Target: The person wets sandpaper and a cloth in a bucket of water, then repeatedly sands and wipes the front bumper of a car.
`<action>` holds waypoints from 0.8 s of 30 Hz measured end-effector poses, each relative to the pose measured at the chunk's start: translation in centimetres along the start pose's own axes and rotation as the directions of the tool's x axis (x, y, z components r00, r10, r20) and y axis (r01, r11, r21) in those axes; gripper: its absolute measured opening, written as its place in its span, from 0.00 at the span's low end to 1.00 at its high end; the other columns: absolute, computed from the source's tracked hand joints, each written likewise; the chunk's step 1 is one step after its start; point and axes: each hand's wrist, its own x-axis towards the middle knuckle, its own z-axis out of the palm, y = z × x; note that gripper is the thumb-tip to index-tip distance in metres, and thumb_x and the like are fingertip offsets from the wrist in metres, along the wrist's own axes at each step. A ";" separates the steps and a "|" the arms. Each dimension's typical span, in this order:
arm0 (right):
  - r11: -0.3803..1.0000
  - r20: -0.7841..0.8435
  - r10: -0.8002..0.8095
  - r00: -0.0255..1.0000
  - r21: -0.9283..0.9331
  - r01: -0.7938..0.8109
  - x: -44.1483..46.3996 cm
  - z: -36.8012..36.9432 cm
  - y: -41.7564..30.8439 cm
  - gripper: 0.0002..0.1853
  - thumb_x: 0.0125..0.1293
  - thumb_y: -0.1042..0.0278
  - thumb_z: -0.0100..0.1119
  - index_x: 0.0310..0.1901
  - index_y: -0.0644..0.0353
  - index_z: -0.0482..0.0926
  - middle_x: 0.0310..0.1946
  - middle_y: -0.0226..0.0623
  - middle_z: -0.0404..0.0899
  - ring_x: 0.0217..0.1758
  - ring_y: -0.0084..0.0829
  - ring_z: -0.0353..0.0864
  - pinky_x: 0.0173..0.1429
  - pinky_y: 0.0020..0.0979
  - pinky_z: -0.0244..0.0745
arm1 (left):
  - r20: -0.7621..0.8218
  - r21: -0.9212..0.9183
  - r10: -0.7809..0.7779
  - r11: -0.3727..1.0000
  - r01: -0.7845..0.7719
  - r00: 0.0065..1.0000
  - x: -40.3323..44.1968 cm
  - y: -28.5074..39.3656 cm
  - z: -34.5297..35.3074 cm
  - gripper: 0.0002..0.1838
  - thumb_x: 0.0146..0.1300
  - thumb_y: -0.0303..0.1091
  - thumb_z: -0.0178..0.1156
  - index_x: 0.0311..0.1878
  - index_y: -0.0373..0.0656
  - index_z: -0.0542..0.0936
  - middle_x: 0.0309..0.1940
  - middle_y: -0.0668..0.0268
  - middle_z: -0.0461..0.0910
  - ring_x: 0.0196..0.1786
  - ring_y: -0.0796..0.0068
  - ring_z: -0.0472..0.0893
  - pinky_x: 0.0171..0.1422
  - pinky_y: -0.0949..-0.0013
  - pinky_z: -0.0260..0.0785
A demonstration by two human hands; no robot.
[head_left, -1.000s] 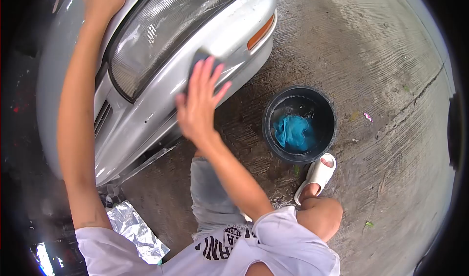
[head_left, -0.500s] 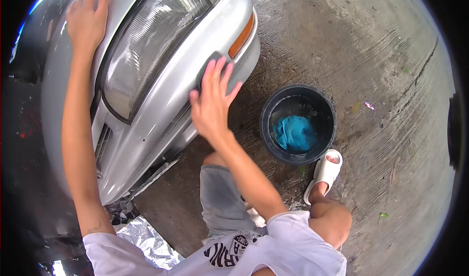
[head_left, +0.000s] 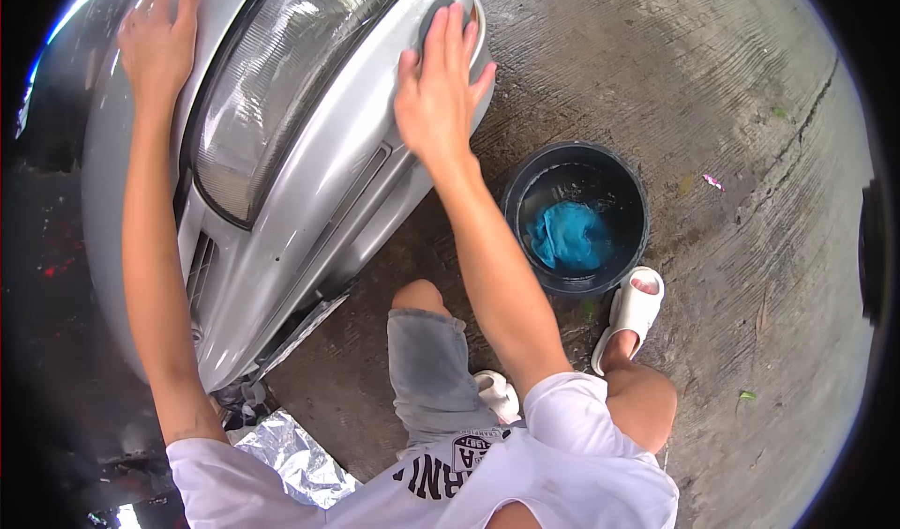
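Currently, we see a dark pad [head_left: 425,24] on the bumper [head_left: 323,168], just R of the headlight [head_left: 281,98], w/ our R hand [head_left: 441,98] laid over it: fingers straight, unclenched, pressing rather than pinching. L of the headlight, our L hand [head_left: 157,46] rests on the hood [head_left: 214,23], gripping nothing that we can see. Well R of the headlight stands a bucket [head_left: 641,220] w/ a blue cloth [head_left: 567,236] in water. For even contact, we'd advise: pad flat, pressure light & steady, esp. around the curve.
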 end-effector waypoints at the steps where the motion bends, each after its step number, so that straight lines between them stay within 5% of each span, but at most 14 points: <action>1: 1.000 0.061 -0.017 0.998 0.015 0.017 -2.7 -0.1 -1.1 0.38 0.71 0.55 0.50 0.78 0.60 0.51 0.81 0.45 0.44 0.83 0.54 0.38 0.74 0.74 0.30 | -0.011 -0.005 -0.004 1.000 0.004 1.000 0.1 0.1 0.0 0.27 0.72 0.61 0.48 0.61 0.57 0.81 0.62 0.59 0.78 0.70 0.56 0.70 0.77 0.55 0.51; 3: 0.996 0.213 -0.058 0.975 0.081 0.042 -8.7 0.1 -2.9 0.38 0.71 0.55 0.51 0.78 0.60 0.52 0.81 0.45 0.45 0.84 0.54 0.38 0.74 0.74 0.28 | -0.043 -0.060 -0.013 0.998 0.010 0.999 -0.3 0.1 0.1 0.27 0.70 0.65 0.49 0.59 0.60 0.82 0.62 0.56 0.77 0.69 0.45 0.68 0.74 0.49 0.56; 6: 0.995 0.149 -0.102 0.984 0.025 0.099 -5.4 0.4 -1.3 0.37 0.71 0.55 0.50 0.78 0.58 0.52 0.81 0.43 0.46 0.84 0.53 0.39 0.74 0.74 0.28 | -0.075 -0.041 -0.022 0.999 0.019 0.997 -0.5 -0.5 0.9 0.28 0.70 0.65 0.49 0.60 0.60 0.82 0.62 0.53 0.77 0.69 0.45 0.68 0.74 0.49 0.56; 8: 0.998 0.015 0.000 1.000 0.061 -0.001 1.2 0.0 0.5 0.35 0.75 0.54 0.45 0.78 0.58 0.51 0.81 0.43 0.46 0.84 0.53 0.37 0.77 0.70 0.29 | -0.055 -0.043 0.005 0.999 -0.007 0.998 -0.2 -0.9 0.9 0.27 0.70 0.64 0.49 0.61 0.61 0.81 0.62 0.54 0.77 0.70 0.48 0.68 0.76 0.50 0.54; 10: 0.994 0.036 0.041 0.999 0.097 -0.044 2.4 -0.4 1.2 0.35 0.75 0.53 0.43 0.78 0.59 0.51 0.81 0.45 0.45 0.84 0.54 0.35 0.77 0.69 0.28 | -0.016 -0.063 0.059 0.996 -0.060 0.998 -0.3 -1.4 0.8 0.25 0.71 0.62 0.48 0.62 0.62 0.80 0.64 0.55 0.76 0.71 0.54 0.68 0.78 0.53 0.49; 14: 0.995 0.215 -0.069 0.974 0.089 0.051 -8.5 0.5 -2.0 0.37 0.72 0.54 0.47 0.78 0.58 0.51 0.81 0.45 0.44 0.83 0.57 0.38 0.75 0.73 0.28 | -0.045 0.002 -0.064 0.998 0.064 0.997 -0.7 -0.2 0.5 0.26 0.71 0.63 0.49 0.63 0.62 0.80 0.65 0.55 0.75 0.72 0.51 0.67 0.78 0.52 0.51; 17: 0.995 0.118 -0.087 0.989 0.054 0.081 -3.3 0.2 -0.2 0.34 0.75 0.54 0.43 0.78 0.57 0.52 0.81 0.42 0.45 0.84 0.53 0.37 0.77 0.69 0.25 | -0.030 0.012 -0.031 0.999 0.032 0.999 -0.9 0.6 -0.3 0.27 0.70 0.64 0.49 0.64 0.63 0.79 0.66 0.55 0.74 0.72 0.48 0.65 0.77 0.52 0.53; 19: 0.995 0.108 0.019 0.994 0.093 -0.029 3.0 -0.9 1.1 0.32 0.78 0.55 0.38 0.78 0.60 0.50 0.81 0.42 0.44 0.84 0.53 0.35 0.78 0.66 0.26 | 0.022 -0.112 -0.185 0.976 0.187 0.982 -1.0 4.5 -3.3 0.23 0.71 0.52 0.52 0.54 0.44 0.82 0.60 0.49 0.74 0.67 0.44 0.66 0.74 0.47 0.55; 24: 0.992 0.224 -0.125 0.967 0.020 0.123 -6.8 0.0 -1.6 0.37 0.73 0.54 0.45 0.78 0.61 0.50 0.81 0.47 0.43 0.84 0.56 0.34 0.75 0.72 0.25 | 0.088 -0.067 -0.280 0.956 0.287 0.956 -0.7 4.7 -3.5 0.23 0.70 0.52 0.53 0.54 0.45 0.83 0.64 0.46 0.73 0.70 0.44 0.64 0.75 0.46 0.55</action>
